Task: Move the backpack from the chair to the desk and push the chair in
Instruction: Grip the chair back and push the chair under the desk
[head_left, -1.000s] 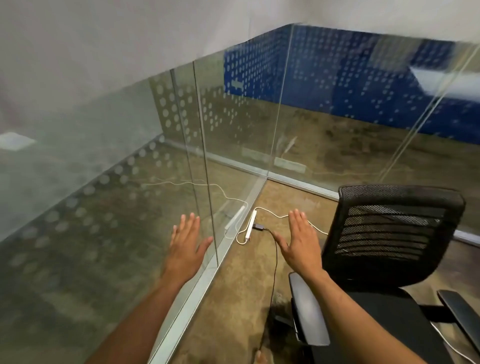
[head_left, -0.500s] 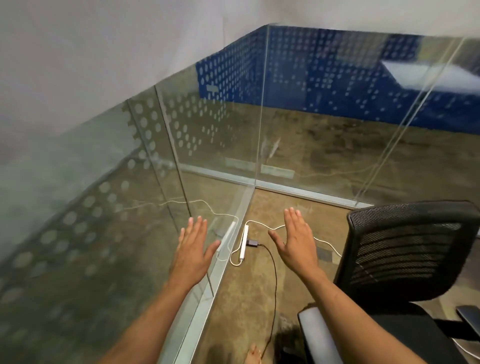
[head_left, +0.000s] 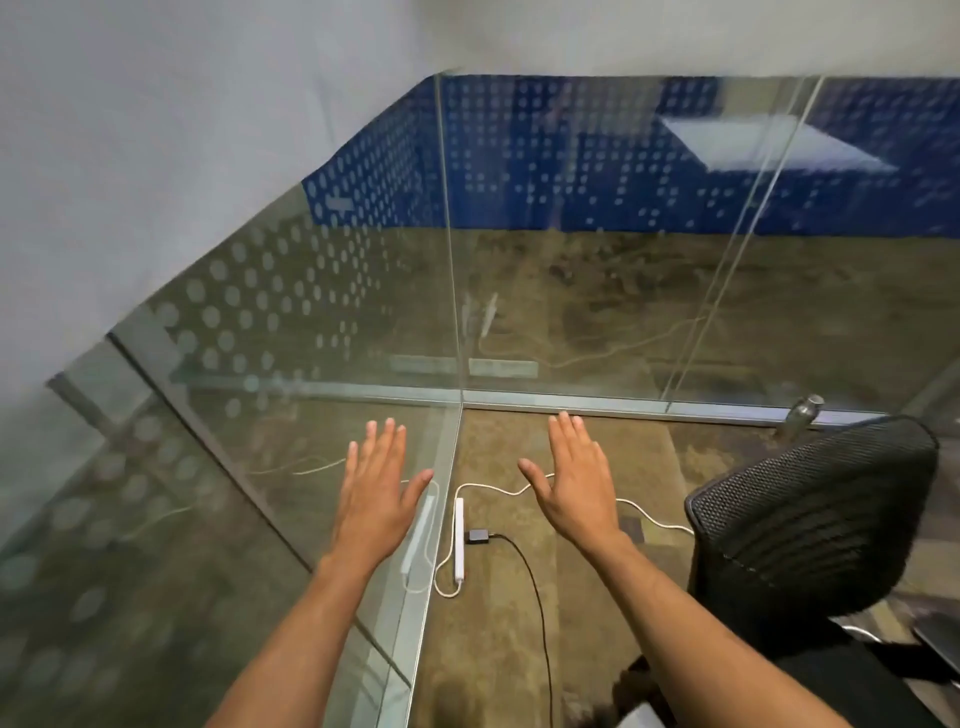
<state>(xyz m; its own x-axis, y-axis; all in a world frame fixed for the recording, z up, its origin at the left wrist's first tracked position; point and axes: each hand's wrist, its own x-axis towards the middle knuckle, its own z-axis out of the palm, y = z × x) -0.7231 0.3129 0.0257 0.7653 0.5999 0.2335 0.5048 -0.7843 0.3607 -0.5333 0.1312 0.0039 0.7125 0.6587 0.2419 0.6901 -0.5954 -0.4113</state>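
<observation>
1. We hold our left hand (head_left: 375, 491) and right hand (head_left: 576, 480) out flat, fingers spread wide, gripping nothing.
2. The chair (head_left: 810, 525) stands to our right, nearer the right hand.
3. We see no backpack or counter here.

Setting: office, a glass-partitioned room or cubicle. Evidence follows.

Glass partition walls (head_left: 571, 291) meet in a corner at centre frame, set in a metal floor track (head_left: 623, 408). Frosted dot pattern on the glass at centre left.

Black mesh-back office chair (head_left: 810, 519) at right edge of frame, lower half.

Brown mottled carpet (head_left: 498, 649) across the lower centre.

White power strip (head_left: 459, 540) on the carpet just beside the glass corner; a white cable (head_left: 649, 514) runs toward the chair, and a black adapter (head_left: 476, 536) with a black cord is plugged in.

Blue wall (head_left: 545, 156) seen through the glass, upper centre. Plain grey wall at upper left.
</observation>
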